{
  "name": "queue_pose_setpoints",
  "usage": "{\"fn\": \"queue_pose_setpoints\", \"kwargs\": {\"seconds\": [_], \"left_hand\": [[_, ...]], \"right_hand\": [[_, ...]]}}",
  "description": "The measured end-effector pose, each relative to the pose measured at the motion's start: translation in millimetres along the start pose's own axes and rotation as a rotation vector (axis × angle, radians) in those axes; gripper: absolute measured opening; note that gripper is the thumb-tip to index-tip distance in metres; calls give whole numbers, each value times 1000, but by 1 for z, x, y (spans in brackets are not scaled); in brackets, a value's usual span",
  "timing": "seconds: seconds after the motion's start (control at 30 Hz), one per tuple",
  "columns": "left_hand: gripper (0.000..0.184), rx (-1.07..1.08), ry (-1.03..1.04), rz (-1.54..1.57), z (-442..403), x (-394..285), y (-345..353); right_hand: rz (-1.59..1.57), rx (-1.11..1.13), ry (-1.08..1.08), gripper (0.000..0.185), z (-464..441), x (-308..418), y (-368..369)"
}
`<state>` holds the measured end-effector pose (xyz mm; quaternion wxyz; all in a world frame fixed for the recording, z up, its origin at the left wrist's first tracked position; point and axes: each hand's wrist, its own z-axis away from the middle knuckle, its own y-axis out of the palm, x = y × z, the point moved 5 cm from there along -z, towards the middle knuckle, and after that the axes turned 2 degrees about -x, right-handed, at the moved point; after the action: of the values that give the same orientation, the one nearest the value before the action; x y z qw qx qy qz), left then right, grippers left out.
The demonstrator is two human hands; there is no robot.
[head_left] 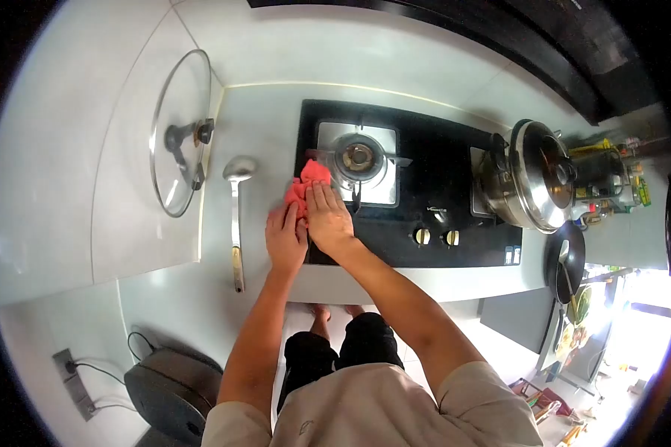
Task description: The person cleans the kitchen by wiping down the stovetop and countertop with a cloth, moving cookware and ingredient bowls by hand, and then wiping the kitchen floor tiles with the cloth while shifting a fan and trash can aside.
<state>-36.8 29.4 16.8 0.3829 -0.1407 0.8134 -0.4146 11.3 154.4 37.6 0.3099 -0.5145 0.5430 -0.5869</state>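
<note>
A red cloth (297, 195) lies bunched over the left edge of the black gas stove (440, 164), beside the left burner (358, 155). My right hand (328, 216) presses on the cloth with its fingers stretched out and close to the burner's steel plate. Against the cloth's lower left side rests my left hand (285, 237), its fingers spread and partly over the fabric. To the left, a metal ladle (236, 216) lies on the grey counter (265, 134).
A glass lid (180, 134) leans on the left wall. A large lidded steel pot (525, 175) stands on the right burner. Farther right are a dark pan (555, 253) and bottles. A black appliance (173, 387) sits at the lower left.
</note>
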Motion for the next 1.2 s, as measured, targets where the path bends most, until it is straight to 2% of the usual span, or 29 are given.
{"fn": "queue_pose_setpoints", "kwargs": {"seconds": [0.07,0.1,0.17,0.2,0.33,0.37,0.43,0.53,0.63,0.67,0.8,0.93,1.03,1.17,1.2], "left_hand": [[59,-13,29,-126,-1,-4,-5],[59,-9,27,-106,10,-34,5],[60,-23,86,-139,-15,-44,4],[60,40,107,-49,-24,-36,12],[56,140,167,-24,6,-40,12],[55,167,182,-52,26,-39,11],[54,176,205,-105,29,-40,14],[54,193,187,-125,10,-43,21],[55,230,230,-98,-14,-41,21],[57,256,138,-38,-8,-42,14],[61,242,225,-51,41,-50,2],[60,199,285,-74,6,-53,14],[60,222,305,3,-5,-54,10],[59,233,264,-104,47,-59,-1],[56,155,294,-54,59,-66,-5]], "right_hand": [[129,-101,7,62,-16,7,3],[130,-105,11,61,0,-10,0],[70,-191,24,59,-17,-7,5],[82,-150,33,59,-22,-9,7],[181,54,264,64,28,-9,5],[143,202,320,69,44,-7,-9],[155,199,305,71,56,-7,-11],[77,122,197,72,27,-18,-15],[159,95,176,71,13,-17,-9],[202,123,180,68,25,-12,-9],[177,15,215,65,82,-6,-3],[166,-57,270,65,58,-15,-6],[268,35,306,63,51,-13,3],[144,-83,166,54,108,-10,11],[164,-278,109,46,121,-14,-7]]}}
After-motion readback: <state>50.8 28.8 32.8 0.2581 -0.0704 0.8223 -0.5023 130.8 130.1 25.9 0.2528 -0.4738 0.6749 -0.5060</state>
